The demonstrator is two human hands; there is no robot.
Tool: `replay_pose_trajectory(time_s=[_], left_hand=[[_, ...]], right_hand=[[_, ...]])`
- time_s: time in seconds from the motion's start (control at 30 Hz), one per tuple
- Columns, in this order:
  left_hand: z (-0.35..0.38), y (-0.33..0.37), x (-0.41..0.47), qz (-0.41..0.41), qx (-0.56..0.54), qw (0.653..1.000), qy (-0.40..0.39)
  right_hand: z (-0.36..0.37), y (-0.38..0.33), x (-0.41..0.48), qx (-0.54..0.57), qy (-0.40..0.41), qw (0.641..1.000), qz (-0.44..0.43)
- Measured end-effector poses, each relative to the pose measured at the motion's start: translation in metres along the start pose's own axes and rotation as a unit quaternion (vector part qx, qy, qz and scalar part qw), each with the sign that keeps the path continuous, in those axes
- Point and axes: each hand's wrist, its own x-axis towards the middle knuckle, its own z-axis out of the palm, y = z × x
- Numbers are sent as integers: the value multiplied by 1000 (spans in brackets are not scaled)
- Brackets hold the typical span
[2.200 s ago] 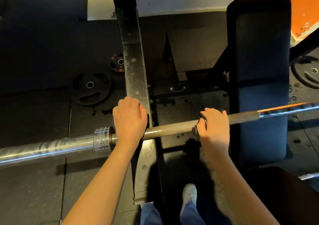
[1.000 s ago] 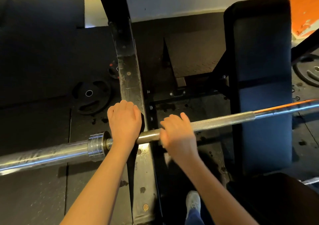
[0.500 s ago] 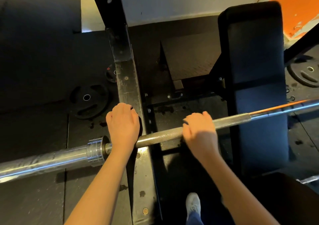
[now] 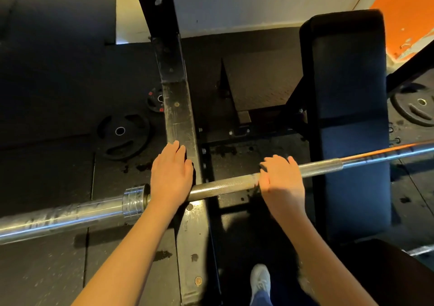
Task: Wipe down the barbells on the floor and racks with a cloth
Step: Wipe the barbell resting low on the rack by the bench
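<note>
We see a long steel barbell [image 4: 225, 186] with a knurled grey shaft running across the view, raised above the black rubber floor [image 4: 47, 176]. Our left hand [image 4: 171, 176] lies flat on the barbell just inside its ringed chrome collar [image 4: 133, 200]. Its fingers are straight and hold nothing, and their tips reach past the barbell over the scuffed black steel rack beam [image 4: 180, 122] that crosses under the barbell there. Our right hand [image 4: 281, 181] is farther along the barbell, fingers curled over the shaft and gripping it; whether anything lies under that palm we cannot tell. Beyond this hand the barbell passes over a black padded bench [image 4: 350, 117]. Behind the barbell, on the floor, lie a black round weight plate [image 4: 122, 134] near the collar end and another large plate [image 4: 418, 108] past the bench. On our side of the barbell stands a white shoe [image 4: 259, 277]
</note>
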Motion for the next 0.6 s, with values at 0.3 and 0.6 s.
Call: replay_pose_trajectory(time_s=[0.3,0.6], left_hand=[[6,-19,-12,44,78,995,-44],[-23,-30,-10,96,174,980,9]], right_hand=[[22,-86,-26,98,35,985,-137],[15,-41,-2,55,21,994,94]])
